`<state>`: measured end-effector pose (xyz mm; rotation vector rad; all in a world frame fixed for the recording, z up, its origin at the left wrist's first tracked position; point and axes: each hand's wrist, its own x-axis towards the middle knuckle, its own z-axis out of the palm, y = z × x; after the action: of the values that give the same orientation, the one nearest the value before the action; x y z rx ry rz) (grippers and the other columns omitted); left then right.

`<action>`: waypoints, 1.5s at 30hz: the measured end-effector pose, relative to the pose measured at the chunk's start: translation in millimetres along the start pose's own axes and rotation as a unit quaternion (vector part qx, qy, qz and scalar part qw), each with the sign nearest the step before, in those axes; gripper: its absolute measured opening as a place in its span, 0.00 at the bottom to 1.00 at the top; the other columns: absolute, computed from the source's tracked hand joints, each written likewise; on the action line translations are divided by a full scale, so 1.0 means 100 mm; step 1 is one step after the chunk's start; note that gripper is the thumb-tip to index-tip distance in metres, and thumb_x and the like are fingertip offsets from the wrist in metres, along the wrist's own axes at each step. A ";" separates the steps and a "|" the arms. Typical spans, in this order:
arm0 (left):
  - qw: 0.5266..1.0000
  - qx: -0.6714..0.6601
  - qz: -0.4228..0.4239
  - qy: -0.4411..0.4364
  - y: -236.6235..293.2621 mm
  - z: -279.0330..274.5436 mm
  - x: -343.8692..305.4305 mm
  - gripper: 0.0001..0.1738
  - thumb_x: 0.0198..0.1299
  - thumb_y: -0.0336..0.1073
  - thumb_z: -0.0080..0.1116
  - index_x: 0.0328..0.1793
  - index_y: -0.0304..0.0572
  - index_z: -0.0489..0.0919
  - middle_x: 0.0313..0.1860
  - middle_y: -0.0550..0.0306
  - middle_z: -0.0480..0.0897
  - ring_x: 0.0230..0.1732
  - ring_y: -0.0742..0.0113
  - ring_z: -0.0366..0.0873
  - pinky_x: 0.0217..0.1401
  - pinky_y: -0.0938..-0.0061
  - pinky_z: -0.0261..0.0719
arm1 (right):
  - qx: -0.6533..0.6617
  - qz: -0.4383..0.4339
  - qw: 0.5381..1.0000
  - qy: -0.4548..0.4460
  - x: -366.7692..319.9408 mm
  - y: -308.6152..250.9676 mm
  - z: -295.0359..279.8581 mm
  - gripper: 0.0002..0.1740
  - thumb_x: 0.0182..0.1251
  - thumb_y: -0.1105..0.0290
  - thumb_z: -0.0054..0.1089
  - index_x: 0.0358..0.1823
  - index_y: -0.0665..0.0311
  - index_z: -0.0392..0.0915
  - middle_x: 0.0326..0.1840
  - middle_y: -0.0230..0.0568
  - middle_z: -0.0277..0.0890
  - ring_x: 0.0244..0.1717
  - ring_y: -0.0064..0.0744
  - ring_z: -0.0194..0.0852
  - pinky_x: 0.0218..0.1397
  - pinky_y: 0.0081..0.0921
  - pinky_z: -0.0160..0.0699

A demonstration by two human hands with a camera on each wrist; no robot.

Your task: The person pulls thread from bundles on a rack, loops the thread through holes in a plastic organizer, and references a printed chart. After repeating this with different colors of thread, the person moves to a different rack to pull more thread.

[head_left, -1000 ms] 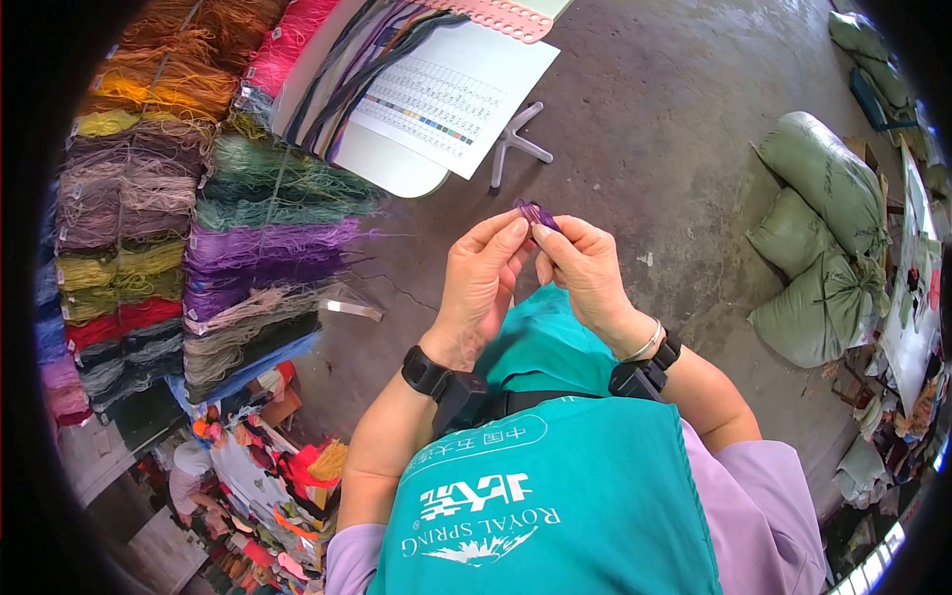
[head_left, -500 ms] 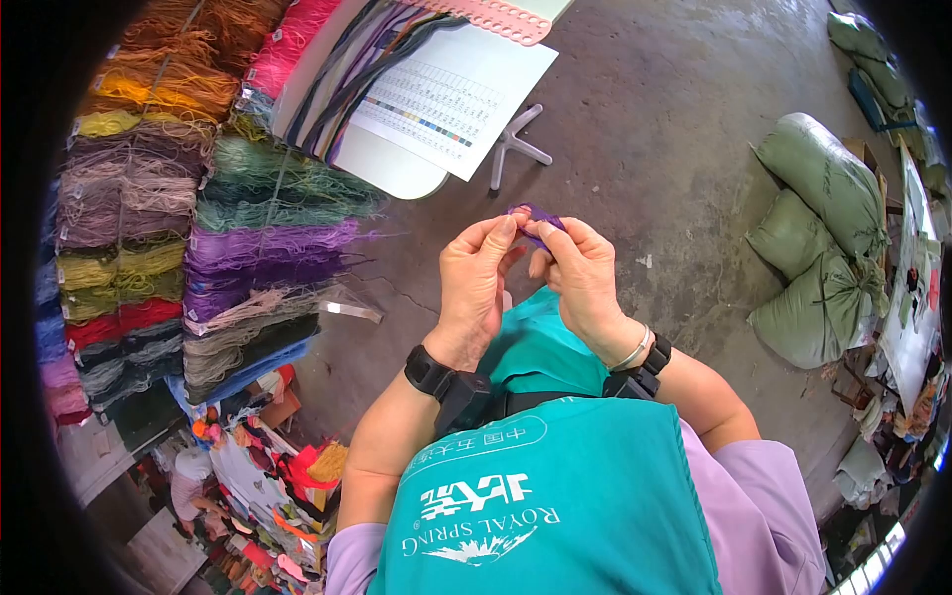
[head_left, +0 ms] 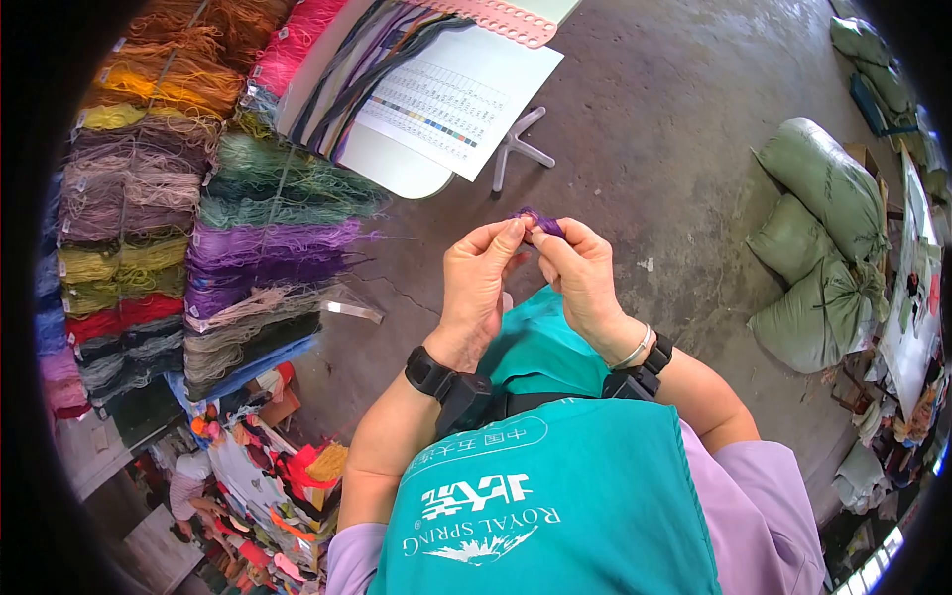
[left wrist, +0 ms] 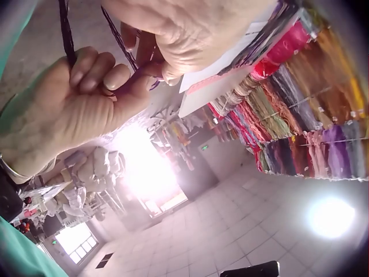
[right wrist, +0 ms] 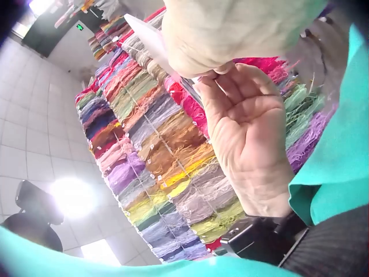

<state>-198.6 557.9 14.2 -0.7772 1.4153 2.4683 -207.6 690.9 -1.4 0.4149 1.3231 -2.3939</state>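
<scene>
Both hands meet in front of the teal apron, working on a thin purple yarn strand [head_left: 547,226]. My left hand [head_left: 474,283] pinches one part of it between thumb and forefinger. My right hand [head_left: 587,278], with a silver bracelet on its wrist, pinches the strand just beside the left fingertips. In the left wrist view, dark purple yarn [left wrist: 67,32] runs down into the right hand's curled fingers. A small loop shows at the fingertips; its exact winding is hidden by the thumbs. The right wrist view hides the yarn behind the hands.
Stacked yarn hanks [head_left: 273,248] in many colours stand at the left. A white table [head_left: 412,178] holds a printed chart [head_left: 476,94], several dark strands [head_left: 367,74] and a pink holed strip [head_left: 496,18]. Full green sacks [head_left: 818,188] lie on the floor at right.
The purple yarn loop, wider and open half a second ago, is now drawn smaller and bunched at the fingertips. The hands stay almost in place, fingertips closer together.
</scene>
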 end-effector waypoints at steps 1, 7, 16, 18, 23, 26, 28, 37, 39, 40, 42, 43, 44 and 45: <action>1.000 -0.008 -0.004 -0.007 0.00 0.00 0.00 0.10 0.67 0.34 0.64 0.50 0.38 0.85 0.48 0.57 0.88 0.47 0.72 0.83 0.52 0.75 0.81 | 0.011 0.000 1.000 0.001 0.00 0.00 0.00 0.04 0.71 0.73 0.60 0.40 0.65 0.82 0.22 0.18 0.66 0.20 0.08 0.55 0.21 0.15 0.49; 1.000 -0.022 -0.010 -0.015 0.03 0.04 -0.01 0.10 0.66 0.31 0.64 0.51 0.36 0.85 0.48 0.57 0.87 0.46 0.75 0.83 0.51 0.78 0.83 | 0.010 -0.009 1.000 -0.001 0.00 -0.01 -0.01 0.04 0.71 0.74 0.59 0.41 0.65 0.82 0.21 0.18 0.66 0.20 0.08 0.55 0.21 0.14 0.49; 1.000 -0.022 0.000 -0.018 0.00 0.01 0.02 0.10 0.67 0.28 0.61 0.52 0.34 0.84 0.51 0.52 0.86 0.51 0.68 0.84 0.56 0.71 0.84 | 0.017 -0.007 1.000 0.011 -0.01 -0.05 -0.01 0.04 0.71 0.73 0.59 0.38 0.63 0.82 0.21 0.21 0.69 0.20 0.08 0.56 0.21 0.14 0.49; 1.000 -0.025 -0.001 -0.016 -0.02 0.00 0.03 0.10 0.67 0.28 0.60 0.52 0.34 0.84 0.51 0.52 0.86 0.51 0.67 0.84 0.56 0.71 0.84 | 0.030 -0.008 0.999 0.028 0.00 -0.04 0.00 0.04 0.71 0.72 0.59 0.37 0.63 0.81 0.20 0.23 0.70 0.19 0.08 0.56 0.20 0.14 0.48; 0.999 -0.014 -0.029 -0.021 0.02 0.00 0.01 0.08 0.69 0.30 0.57 0.50 0.39 0.83 0.53 0.53 0.86 0.52 0.68 0.83 0.55 0.71 0.82 | 0.086 0.031 0.995 0.042 0.01 -0.06 -0.03 0.04 0.71 0.71 0.59 0.39 0.62 0.80 0.22 0.28 0.74 0.15 0.09 0.55 0.16 0.13 0.47; 0.998 0.017 -0.044 -0.030 0.05 -0.10 0.04 0.06 0.70 0.31 0.55 0.49 0.41 0.80 0.55 0.55 0.85 0.52 0.70 0.82 0.56 0.70 0.81 | 0.084 0.084 0.993 0.024 0.08 -0.06 -0.11 0.04 0.72 0.70 0.59 0.41 0.61 0.79 0.25 0.31 0.77 0.15 0.09 0.54 0.15 0.13 0.47; 0.997 0.044 -0.040 -0.042 0.09 -0.19 0.06 0.05 0.71 0.32 0.53 0.48 0.42 0.79 0.56 0.55 0.84 0.53 0.70 0.82 0.57 0.70 0.80 | 0.046 0.127 0.991 0.002 0.13 -0.04 -0.16 0.04 0.72 0.70 0.59 0.42 0.61 0.79 0.28 0.33 0.79 0.15 0.09 0.55 0.16 0.13 0.49; 0.994 0.005 0.023 -0.108 0.22 -0.42 0.00 0.05 0.72 0.30 0.47 0.48 0.42 0.75 0.61 0.48 0.80 0.60 0.68 0.76 0.68 0.71 0.71 | 0.077 0.222 0.970 -0.065 0.19 -0.02 0.09 0.07 0.71 0.68 0.63 0.45 0.61 0.79 0.34 0.37 0.83 0.20 0.10 0.59 0.20 0.12 0.52; 0.992 -0.013 0.031 -0.123 0.25 -0.41 -0.02 0.06 0.72 0.29 0.46 0.48 0.43 0.75 0.61 0.50 0.80 0.57 0.74 0.74 0.68 0.74 0.69 | 0.075 0.254 0.959 -0.104 0.22 0.02 0.10 0.07 0.71 0.67 0.62 0.45 0.62 0.79 0.35 0.39 0.83 0.21 0.11 0.60 0.20 0.12 0.52; 0.991 -0.009 0.032 -0.127 0.26 -0.44 -0.03 0.06 0.72 0.29 0.46 0.48 0.43 0.75 0.61 0.49 0.80 0.58 0.73 0.74 0.69 0.73 0.69 | 0.075 0.271 0.952 -0.124 0.24 0.04 0.11 0.07 0.72 0.67 0.62 0.45 0.62 0.80 0.36 0.39 0.83 0.21 0.11 0.61 0.20 0.12 0.52; 0.990 -0.002 0.035 -0.134 0.27 -0.52 -0.04 0.06 0.72 0.29 0.45 0.47 0.42 0.75 0.62 0.48 0.80 0.59 0.71 0.74 0.70 0.73 0.69 | 0.071 0.264 0.952 -0.139 0.26 0.09 0.14 0.08 0.72 0.67 0.61 0.44 0.63 0.80 0.36 0.39 0.83 0.22 0.12 0.62 0.22 0.13 0.56; 0.993 0.016 0.037 -0.109 0.25 -0.58 -0.03 0.06 0.72 0.29 0.46 0.47 0.42 0.75 0.62 0.47 0.80 0.60 0.69 0.75 0.70 0.72 0.70 | 0.069 0.260 0.952 -0.146 0.27 0.11 0.17 0.08 0.72 0.67 0.61 0.44 0.63 0.80 0.36 0.38 0.82 0.23 0.13 0.63 0.23 0.14 0.57; 0.995 0.034 0.039 -0.085 0.22 -0.66 -0.02 0.05 0.72 0.30 0.47 0.47 0.42 0.75 0.62 0.46 0.80 0.61 0.66 0.76 0.70 0.70 0.70 | 0.070 0.245 0.958 -0.128 0.27 0.13 0.21 0.08 0.72 0.67 0.61 0.44 0.63 0.80 0.36 0.39 0.82 0.24 0.15 0.65 0.25 0.16 0.60; 0.996 0.052 0.042 -0.060 0.23 -0.72 -0.02 0.05 0.72 0.30 0.47 0.47 0.41 0.74 0.62 0.44 0.80 0.61 0.63 0.77 0.70 0.69 0.71 | 0.071 0.231 0.964 -0.109 0.27 0.13 0.26 0.08 0.72 0.67 0.61 0.44 0.64 0.80 0.37 0.39 0.82 0.26 0.17 0.67 0.27 0.17 0.63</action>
<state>-180.7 485.0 2.9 -0.5493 1.5476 2.4327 -227.5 657.2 -9.5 0.4282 0.8499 -2.0738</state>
